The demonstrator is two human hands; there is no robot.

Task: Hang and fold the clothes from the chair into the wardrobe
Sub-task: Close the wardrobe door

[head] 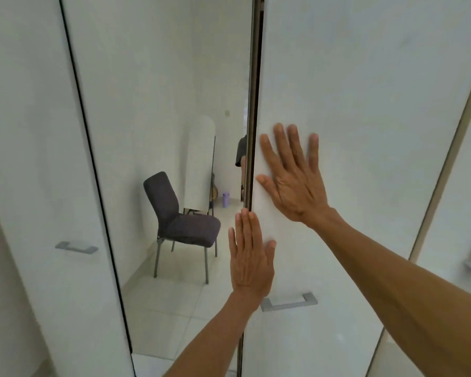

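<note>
Both open hands flat on white wardrobe door, left hand, right hand

Bright, even, soft light — slight blur, edges bowed.

Both bare hands, the right hand higher and the left hand lower, are pressing flat with spread fingers against the white wardrobe door near its left edge, above its grey bar handle, while a dark upholstered chair is standing empty in the mirrored panel alongside.
</note>
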